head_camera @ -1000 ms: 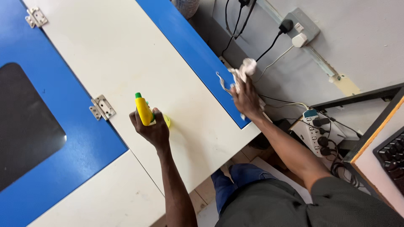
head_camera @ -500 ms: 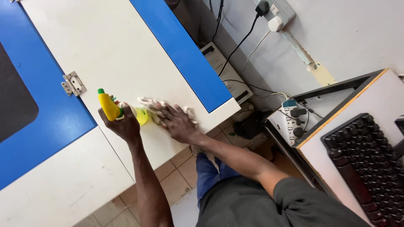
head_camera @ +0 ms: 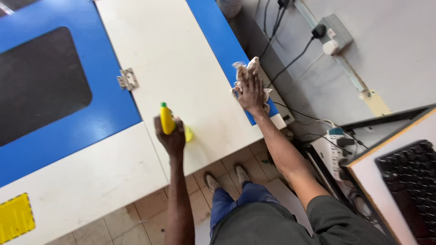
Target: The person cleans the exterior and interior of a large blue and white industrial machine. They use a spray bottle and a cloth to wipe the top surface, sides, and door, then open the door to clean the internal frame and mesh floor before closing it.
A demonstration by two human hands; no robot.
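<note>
Left hand: the left hand [head_camera: 171, 138] is wrapping its grip around a yellow spray bottle [head_camera: 167, 121] with a green cap, holding it upright over the cream panel [head_camera: 181, 68] of a large machine.
Bottle position: the bottle is sitting near the front edge of the cream panel, and a yellow part of it is showing just right of the hand, touching or nearly touching the panel; the blur is making it hard to tell which.
Right hand: the right hand [head_camera: 250, 90] is lying flat with fingers spread, pressing a pale crumpled cloth [head_camera: 247, 70] down rather than clenching it.
Cloth position: the cloth is lying on the blue strip [head_camera: 218, 36] along the right edge of the machine top, peeking out above and beside the fingers.
Machine top: a blue lid [head_camera: 50, 90] with a dark window is lying to the left of the cream panel, with a metal hinge [head_camera: 127, 79] joining the two.
Right of the machine: a grey wall socket [head_camera: 334, 31] with plugged cables is sitting on the wall, a white power strip [head_camera: 334, 147] is lying lower down, and a black keyboard [head_camera: 411, 181] is resting on a table at the far right.
Below: the person's blue trousers and shoes are showing over a tiled floor [head_camera: 150, 208].
Corner: a yellow label [head_camera: 16, 218] is sitting at the lower left of the machine.
</note>
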